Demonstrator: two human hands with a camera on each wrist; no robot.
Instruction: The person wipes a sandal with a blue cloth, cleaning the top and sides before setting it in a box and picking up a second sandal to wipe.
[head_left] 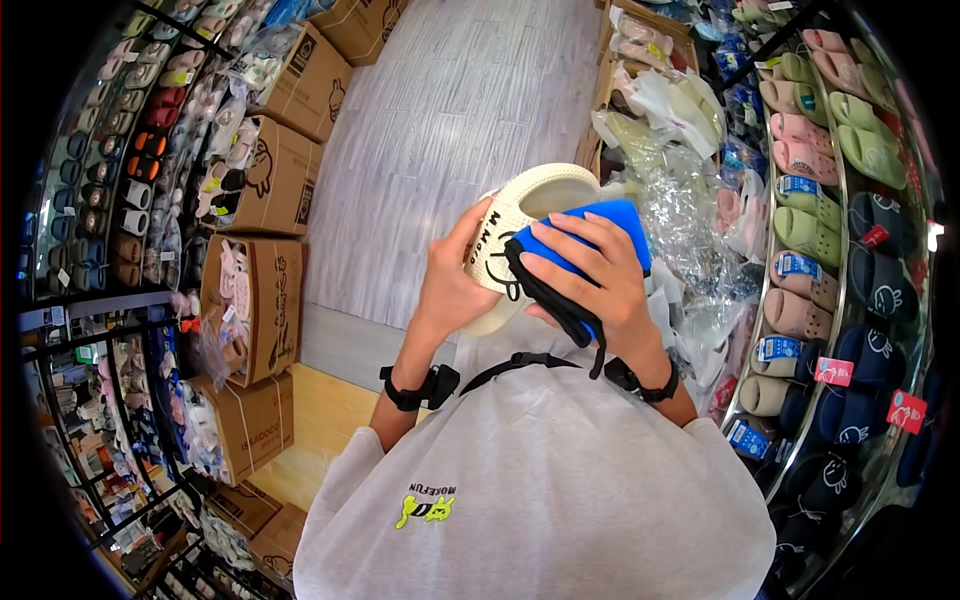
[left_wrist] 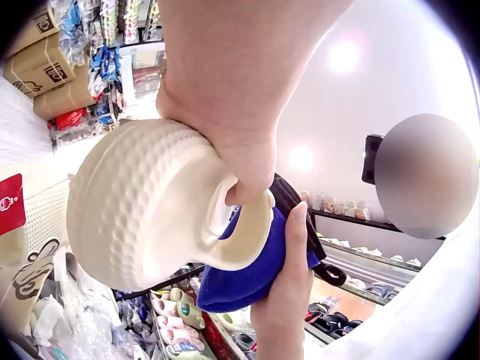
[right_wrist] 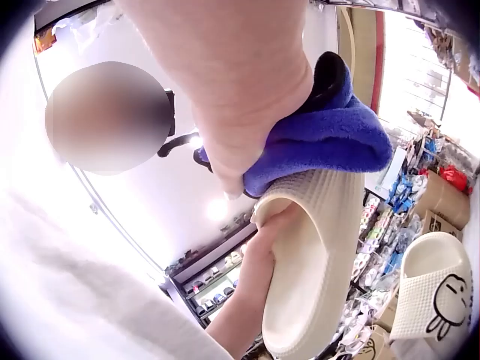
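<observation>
My left hand [head_left: 448, 285] grips a cream slipper [head_left: 540, 185] by its side, the thumb inside the foot opening in the left wrist view. Black lettering and a line drawing mark its textured strap. My right hand [head_left: 603, 280] holds a blue plush cloth [head_left: 628, 225] with black trim and a cord against the slipper, fingers spread over it. In the right wrist view the cloth [right_wrist: 322, 146] touches the slipper [right_wrist: 300, 277]. Another cream slipper [right_wrist: 435, 289] with a rabbit drawing shows at right there; what supports it is unclear.
Cardboard boxes [head_left: 258, 310] of packed footwear line the left, beside racks of slippers. On the right are clear plastic bags [head_left: 670, 190] and shelves of slippers [head_left: 805, 235]. Grey wood-look floor [head_left: 450, 90] lies ahead. A blurred head [left_wrist: 426, 176] appears in both wrist views.
</observation>
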